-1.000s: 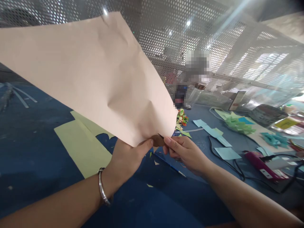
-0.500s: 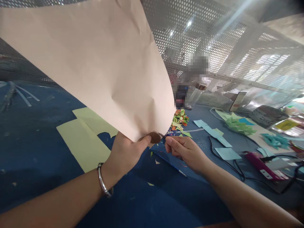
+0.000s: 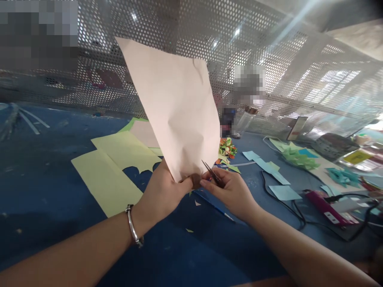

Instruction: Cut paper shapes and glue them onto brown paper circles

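Note:
My left hand point(image 3: 167, 191), with a silver bangle on the wrist, grips the lower edge of a large pale pink sheet of paper point(image 3: 182, 99). Its thumb presses a small brown disc point(image 3: 196, 181) against that edge. The sheet rises upright and slightly curled from the grip. My right hand point(image 3: 231, 193) is closed around small dark scissors point(image 3: 213, 173), their points tilted up and to the left in front of the paper. Its thumb and fingertips meet the sheet's edge beside the disc. The scissors' handles are hidden in the hand.
Yellow-green sheets point(image 3: 107, 181), one with scalloped cuts, lie at left on the blue table. A blue pencil-like stick point(image 3: 215, 206) and paper scraps lie below my hands. Blue paper pieces point(image 3: 284, 193), dark cables and a magenta power strip point(image 3: 329, 209) are at right. A perforated screen point(image 3: 167, 24) stands behind.
The paper has swung away from me and looks smaller, uncovering more sheets behind. My right hand has moved in to the sheet's edge, and the scissors now point up, away from the disc.

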{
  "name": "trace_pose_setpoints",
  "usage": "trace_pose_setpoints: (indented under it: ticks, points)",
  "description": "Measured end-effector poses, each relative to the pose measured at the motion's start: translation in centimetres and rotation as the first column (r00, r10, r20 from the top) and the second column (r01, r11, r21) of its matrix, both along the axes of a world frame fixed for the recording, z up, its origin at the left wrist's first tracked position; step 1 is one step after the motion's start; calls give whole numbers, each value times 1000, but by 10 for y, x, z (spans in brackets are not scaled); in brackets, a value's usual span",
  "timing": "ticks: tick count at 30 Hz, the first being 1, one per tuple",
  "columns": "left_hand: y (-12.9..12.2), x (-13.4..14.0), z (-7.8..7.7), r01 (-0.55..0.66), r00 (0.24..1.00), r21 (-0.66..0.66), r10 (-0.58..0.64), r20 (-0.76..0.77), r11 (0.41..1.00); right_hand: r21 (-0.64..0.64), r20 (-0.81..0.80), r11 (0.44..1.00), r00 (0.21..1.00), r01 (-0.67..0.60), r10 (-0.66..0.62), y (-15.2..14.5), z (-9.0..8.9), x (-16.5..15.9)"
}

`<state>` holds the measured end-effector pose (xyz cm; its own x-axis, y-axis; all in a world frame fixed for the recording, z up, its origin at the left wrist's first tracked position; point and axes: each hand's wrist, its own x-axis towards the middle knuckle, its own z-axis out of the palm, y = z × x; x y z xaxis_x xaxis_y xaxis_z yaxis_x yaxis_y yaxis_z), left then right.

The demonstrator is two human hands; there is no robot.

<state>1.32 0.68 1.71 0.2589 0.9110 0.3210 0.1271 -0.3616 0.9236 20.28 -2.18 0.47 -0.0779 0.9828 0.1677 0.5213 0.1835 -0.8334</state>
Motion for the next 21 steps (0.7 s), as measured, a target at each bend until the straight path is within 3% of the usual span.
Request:
trace_pose_setpoints:
  ticks: [3, 6, 9, 12, 16, 21]
  points:
    - [-2, 4, -2, 87, 980, -140, -60, 191, 986, 23, -79, 1000, 997, 3, -1, -1, -2, 1]
    - [-8, 10, -2, 291, 866, -258, -139, 481, 921, 70, -135, 997, 991, 19, -9, -5, -1, 2]
    - [-16, 16, -1, 400, 775, -289, -153, 613, 870, 110, -162, 993, 987, 37, -19, -9, 0, 2]
    - [-23, 19, -1, 400, 769, -293, -145, 622, 868, 115, -173, 992, 985, 43, -23, -11, 1, 1]
    - [-23, 20, -2, 310, 815, -300, -90, 573, 902, 93, -126, 995, 991, 46, -34, -10, 3, 0]
    - [-14, 16, -1, 205, 854, -360, 14, 521, 910, 21, -176, 995, 979, -101, 103, -8, 4, 3]
